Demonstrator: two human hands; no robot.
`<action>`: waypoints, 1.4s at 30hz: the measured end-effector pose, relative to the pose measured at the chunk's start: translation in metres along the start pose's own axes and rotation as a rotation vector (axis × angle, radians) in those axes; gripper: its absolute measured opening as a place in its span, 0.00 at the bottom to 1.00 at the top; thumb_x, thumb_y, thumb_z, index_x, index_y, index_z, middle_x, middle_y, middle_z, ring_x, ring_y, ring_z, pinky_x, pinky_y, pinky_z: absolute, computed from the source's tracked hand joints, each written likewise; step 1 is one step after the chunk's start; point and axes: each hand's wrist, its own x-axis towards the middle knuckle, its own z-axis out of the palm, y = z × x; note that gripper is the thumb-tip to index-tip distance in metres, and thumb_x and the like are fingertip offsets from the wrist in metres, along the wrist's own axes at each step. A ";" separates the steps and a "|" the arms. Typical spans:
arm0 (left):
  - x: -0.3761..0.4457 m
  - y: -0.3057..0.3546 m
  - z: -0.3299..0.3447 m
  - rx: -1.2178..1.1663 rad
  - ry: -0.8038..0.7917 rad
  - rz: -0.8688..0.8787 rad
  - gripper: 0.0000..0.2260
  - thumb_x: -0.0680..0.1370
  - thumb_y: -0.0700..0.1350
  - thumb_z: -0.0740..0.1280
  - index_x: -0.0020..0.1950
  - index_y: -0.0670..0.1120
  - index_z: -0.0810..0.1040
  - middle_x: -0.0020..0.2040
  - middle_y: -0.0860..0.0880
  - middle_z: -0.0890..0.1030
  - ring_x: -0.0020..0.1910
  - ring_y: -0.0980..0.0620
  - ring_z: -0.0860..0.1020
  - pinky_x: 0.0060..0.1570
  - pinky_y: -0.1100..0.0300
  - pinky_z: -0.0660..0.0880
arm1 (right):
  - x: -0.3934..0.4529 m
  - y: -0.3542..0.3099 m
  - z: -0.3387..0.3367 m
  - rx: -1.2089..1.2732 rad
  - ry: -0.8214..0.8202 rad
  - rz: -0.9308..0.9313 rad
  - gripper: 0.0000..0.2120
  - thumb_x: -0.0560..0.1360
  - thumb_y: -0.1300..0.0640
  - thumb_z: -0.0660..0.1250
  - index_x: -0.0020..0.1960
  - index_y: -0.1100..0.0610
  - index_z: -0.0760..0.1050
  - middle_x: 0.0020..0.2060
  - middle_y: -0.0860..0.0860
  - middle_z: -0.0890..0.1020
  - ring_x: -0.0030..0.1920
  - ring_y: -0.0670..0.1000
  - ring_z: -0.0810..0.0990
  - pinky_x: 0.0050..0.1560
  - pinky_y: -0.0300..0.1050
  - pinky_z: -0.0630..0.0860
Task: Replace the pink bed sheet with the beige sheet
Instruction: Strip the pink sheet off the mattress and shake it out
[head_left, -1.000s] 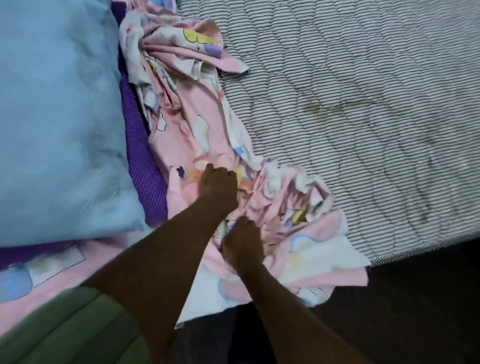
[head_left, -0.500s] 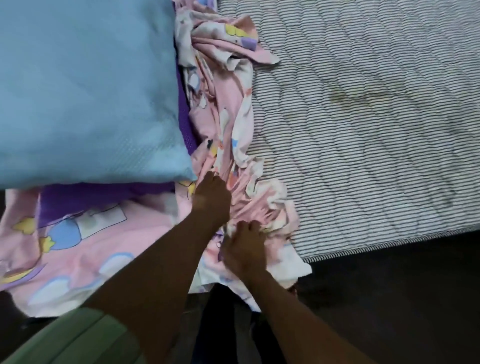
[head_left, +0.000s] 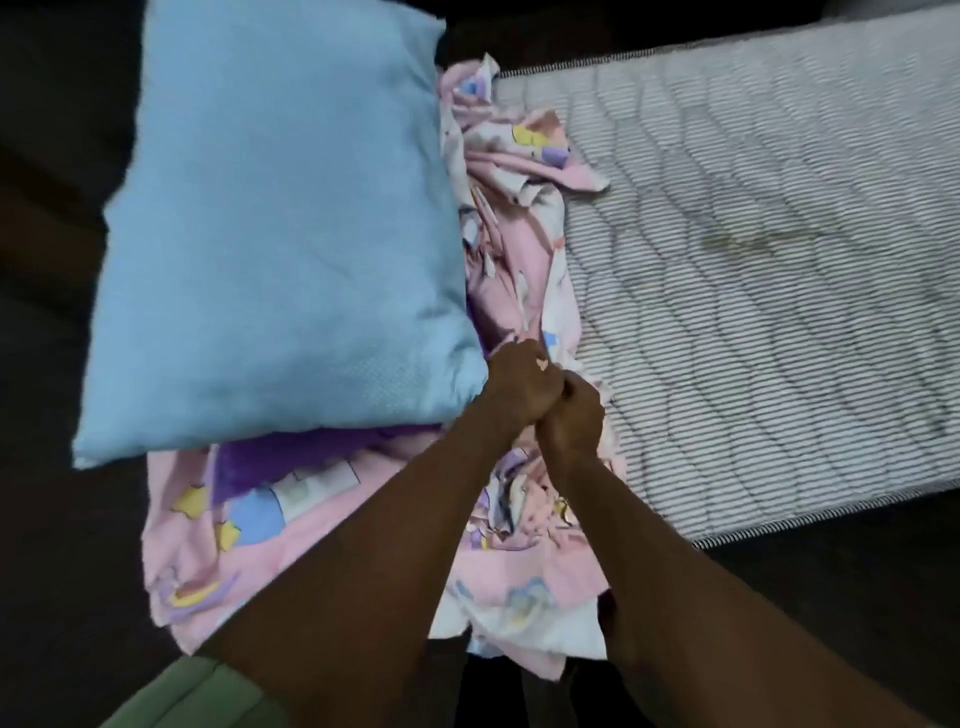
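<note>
The bed stands in a dark room, its striped mattress (head_left: 753, 312) mostly bare. The pink sheet (head_left: 524, 291) lies bunched in a ridge along the mattress beside the blue pillow (head_left: 280, 234), with one end under the pillow and a purple cloth (head_left: 291, 457). The left hand (head_left: 519, 384) and right hand (head_left: 571, 410) touch each other, fingers clamped on the gathered sheet. The beige sheet is not in view. To complete removal, probably lift the pillow clear first, then draw the sheet off in one bundle, keeping a firm grip on the folds.
</note>
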 end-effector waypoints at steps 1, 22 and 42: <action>-0.003 0.009 -0.014 -0.073 -0.055 -0.051 0.16 0.83 0.47 0.63 0.68 0.42 0.78 0.69 0.42 0.78 0.68 0.43 0.75 0.68 0.55 0.68 | 0.004 -0.015 0.005 -0.079 -0.034 0.005 0.09 0.81 0.63 0.62 0.52 0.59 0.82 0.48 0.54 0.85 0.49 0.49 0.80 0.48 0.41 0.71; -0.002 -0.094 -0.309 0.087 0.682 -0.220 0.29 0.75 0.54 0.73 0.72 0.44 0.72 0.71 0.42 0.72 0.71 0.39 0.70 0.68 0.43 0.66 | 0.004 -0.245 0.054 0.015 -0.423 -0.005 0.47 0.70 0.39 0.77 0.79 0.56 0.60 0.74 0.52 0.71 0.72 0.55 0.72 0.72 0.50 0.69; 0.109 -0.232 -0.256 -1.031 0.442 -0.581 0.57 0.54 0.77 0.77 0.78 0.57 0.64 0.72 0.55 0.74 0.67 0.49 0.76 0.68 0.44 0.74 | 0.165 -0.156 0.171 0.132 -0.707 0.196 0.42 0.51 0.38 0.88 0.61 0.52 0.81 0.54 0.45 0.87 0.54 0.49 0.86 0.58 0.49 0.81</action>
